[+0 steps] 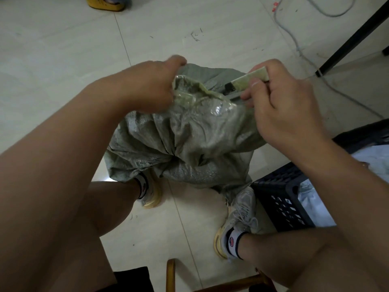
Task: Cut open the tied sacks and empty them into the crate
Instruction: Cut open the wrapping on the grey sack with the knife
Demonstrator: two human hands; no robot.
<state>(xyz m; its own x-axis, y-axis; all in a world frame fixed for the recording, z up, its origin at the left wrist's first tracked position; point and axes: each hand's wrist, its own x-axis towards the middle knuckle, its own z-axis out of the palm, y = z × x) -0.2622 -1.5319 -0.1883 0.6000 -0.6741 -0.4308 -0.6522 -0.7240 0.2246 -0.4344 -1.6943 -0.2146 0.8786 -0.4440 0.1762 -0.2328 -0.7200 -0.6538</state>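
Observation:
A grey-green woven sack [189, 140] stands on the tiled floor between my feet, its neck bunched and wrapped in clear tape [197, 100]. My left hand [147, 85] grips the taped neck from the left. My right hand [282, 102] holds a pale utility knife [246, 81], its dark tip pointing at the right side of the neck. The black slotted crate [282, 199] sits at the lower right, beside my right foot, with white and pale bags inside it.
A grey cable [299, 45] snakes over the floor at the upper right, near a black slanted pole [353, 39]. A yellow shoe [105, 3] shows at the top edge. A wooden chair frame [170, 275] is under me.

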